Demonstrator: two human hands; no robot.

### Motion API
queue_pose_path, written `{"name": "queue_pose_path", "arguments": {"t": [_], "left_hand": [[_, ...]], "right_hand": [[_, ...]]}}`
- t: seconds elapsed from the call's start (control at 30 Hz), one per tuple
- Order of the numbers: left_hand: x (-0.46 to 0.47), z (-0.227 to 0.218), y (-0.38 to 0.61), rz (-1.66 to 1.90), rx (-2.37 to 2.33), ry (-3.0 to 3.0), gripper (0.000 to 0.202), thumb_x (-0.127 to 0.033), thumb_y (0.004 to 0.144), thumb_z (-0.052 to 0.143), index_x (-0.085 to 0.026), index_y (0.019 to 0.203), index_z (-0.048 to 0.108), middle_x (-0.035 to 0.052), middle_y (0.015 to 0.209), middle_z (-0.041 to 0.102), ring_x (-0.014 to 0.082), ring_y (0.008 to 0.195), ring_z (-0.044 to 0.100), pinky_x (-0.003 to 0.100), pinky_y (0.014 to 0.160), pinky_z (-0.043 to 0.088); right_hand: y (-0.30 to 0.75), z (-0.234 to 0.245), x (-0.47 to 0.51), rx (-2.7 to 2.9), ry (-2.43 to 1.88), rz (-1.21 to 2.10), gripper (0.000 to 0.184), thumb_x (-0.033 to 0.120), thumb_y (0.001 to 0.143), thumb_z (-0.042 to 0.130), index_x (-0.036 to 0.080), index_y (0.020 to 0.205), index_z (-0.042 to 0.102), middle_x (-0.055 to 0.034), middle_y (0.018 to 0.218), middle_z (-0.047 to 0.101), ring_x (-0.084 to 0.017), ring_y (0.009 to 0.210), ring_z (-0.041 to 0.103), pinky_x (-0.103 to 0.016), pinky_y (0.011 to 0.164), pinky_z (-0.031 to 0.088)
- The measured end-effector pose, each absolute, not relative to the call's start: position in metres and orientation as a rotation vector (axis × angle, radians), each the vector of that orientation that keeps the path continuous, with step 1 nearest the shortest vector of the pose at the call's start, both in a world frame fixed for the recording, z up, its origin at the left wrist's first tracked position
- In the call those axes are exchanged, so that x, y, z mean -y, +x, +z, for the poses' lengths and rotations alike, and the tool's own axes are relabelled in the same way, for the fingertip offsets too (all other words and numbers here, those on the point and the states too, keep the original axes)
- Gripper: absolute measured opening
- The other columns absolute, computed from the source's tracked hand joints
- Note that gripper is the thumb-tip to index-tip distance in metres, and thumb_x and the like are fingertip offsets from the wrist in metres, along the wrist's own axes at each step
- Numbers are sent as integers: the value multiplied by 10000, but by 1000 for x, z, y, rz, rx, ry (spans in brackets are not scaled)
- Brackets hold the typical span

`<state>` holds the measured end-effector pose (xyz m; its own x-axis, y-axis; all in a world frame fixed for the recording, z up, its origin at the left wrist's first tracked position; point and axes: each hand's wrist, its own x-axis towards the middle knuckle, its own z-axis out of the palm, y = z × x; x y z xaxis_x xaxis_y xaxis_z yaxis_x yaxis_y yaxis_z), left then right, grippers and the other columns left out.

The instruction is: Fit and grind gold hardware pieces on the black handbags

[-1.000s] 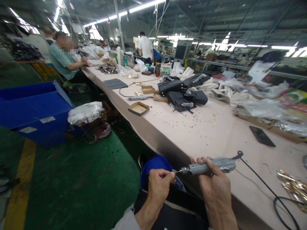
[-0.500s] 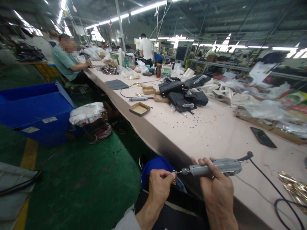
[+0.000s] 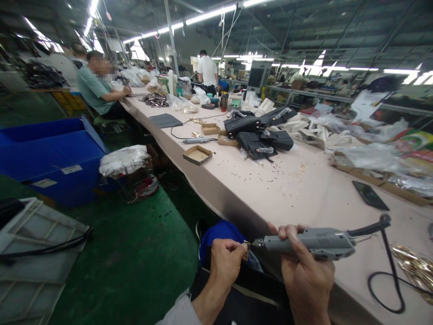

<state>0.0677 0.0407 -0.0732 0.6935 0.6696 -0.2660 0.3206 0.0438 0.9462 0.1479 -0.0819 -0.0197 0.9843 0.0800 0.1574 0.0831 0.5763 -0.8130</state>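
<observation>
In my right hand (image 3: 306, 271) is a grey electric screwdriver (image 3: 311, 241), held level with its bit pointing left and a black cord leaving its back end. My left hand (image 3: 226, 262) pinches a small gold metal fitting (image 3: 246, 253) between thumb and fingertips. The bit's tip meets the fitting or sits right by it; a screw there is too small to make out. Black material (image 3: 250, 295) lies over my lap under both hands.
The long table (image 3: 237, 189) holds black bags (image 3: 253, 135), a cardboard tray (image 3: 197, 155), scattered small screws, a phone (image 3: 370, 195) and gold fittings (image 3: 414, 266). A second screwdriver (image 3: 196, 141) lies further off. Blue bin (image 3: 50, 153) stands left; a co-worker (image 3: 96, 83) sits beyond it.
The rear of the screwdriver has swung slightly right and down, its cord shifting along with it. My left hand stays nearly still. More of the pale crate shows at lower left.
</observation>
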Motion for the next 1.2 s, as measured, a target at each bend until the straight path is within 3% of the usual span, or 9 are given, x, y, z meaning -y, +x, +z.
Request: {"name": "queue_pose_path", "arguments": {"t": [0.13,0.4,0.7,0.87,0.97,1.2], "left_hand": [[-39,-74,67,322,-843,1566,242,-332,770,712,-170,623,816,67,620,777,229,616,693,301,577,435],[-36,-72,63,329,-843,1573,258,-343,761,717,-159,607,810,73,606,766,218,593,665,303,566,408],[-36,-71,64,326,-837,1583,263,-345,754,709,-146,621,817,63,579,741,193,555,611,299,552,373],[-37,-64,63,302,-819,1548,188,-261,713,705,-142,617,815,50,565,719,177,557,584,288,563,372],[-36,-64,60,278,-806,1501,105,-192,650,723,-135,617,804,8,517,646,135,519,493,276,534,316],[-34,-67,55,281,-711,1428,81,-154,620,723,-123,636,797,-18,525,584,111,532,440,263,533,296]], "right_hand": [[142,-10,79,224,-1001,3,363,159,777,844,242,1071,647,10,904,630,-165,838,639,-521,1035,579],[129,7,76,236,-1058,37,363,236,733,881,244,1000,634,23,822,618,-180,782,633,-564,1057,555],[124,7,77,315,-1134,45,272,244,782,877,212,948,663,0,869,632,-198,873,675,-553,1107,516],[120,6,80,306,-1225,110,265,295,771,891,215,934,698,-26,899,665,-249,959,710,-546,1106,518],[122,2,79,391,-1299,79,226,307,817,855,217,951,697,-28,918,666,-268,1002,716,-558,1092,529],[125,8,64,467,-1234,7,350,210,777,877,227,1015,621,54,776,632,-149,697,650,-558,1012,600]]}}
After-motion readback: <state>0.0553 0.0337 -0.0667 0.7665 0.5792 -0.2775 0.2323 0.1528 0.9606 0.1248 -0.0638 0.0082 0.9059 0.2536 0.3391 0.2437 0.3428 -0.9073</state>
